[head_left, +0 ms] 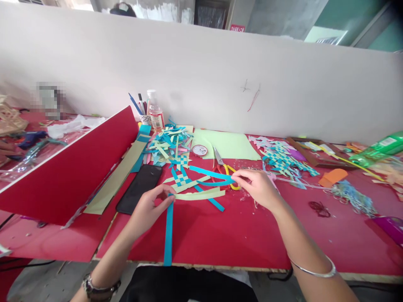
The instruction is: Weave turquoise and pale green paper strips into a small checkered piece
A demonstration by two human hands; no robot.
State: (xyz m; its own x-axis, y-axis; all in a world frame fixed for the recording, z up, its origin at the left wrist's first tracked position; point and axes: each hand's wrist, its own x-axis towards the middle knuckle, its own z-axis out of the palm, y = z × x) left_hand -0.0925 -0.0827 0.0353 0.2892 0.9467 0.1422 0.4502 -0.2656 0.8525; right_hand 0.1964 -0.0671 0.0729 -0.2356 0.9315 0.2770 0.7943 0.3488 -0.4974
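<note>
My left hand (147, 207) pinches a pale green paper strip (200, 194) and a blue paper strip (169, 235) where they meet; the blue one hangs toward the table's front edge. Between the fingertips of my right hand (256, 186) are the ends of blue paper strips (209, 172), which point leftward, apart from the left hand. Behind both hands lies a small woven blue and green piece (181, 179) with loose ends. Scissors (218, 156) with yellow and red handles rest just beyond my right hand, partly covered by it and the strips.
A black phone (138, 189) lies left, beside a standing red board (72, 167). Further back are a heap of paper strips (170, 142), a round dial (199, 150), a pale green sheet (226, 142) and a bottle (156, 113). More woven pieces (281, 157) lie right.
</note>
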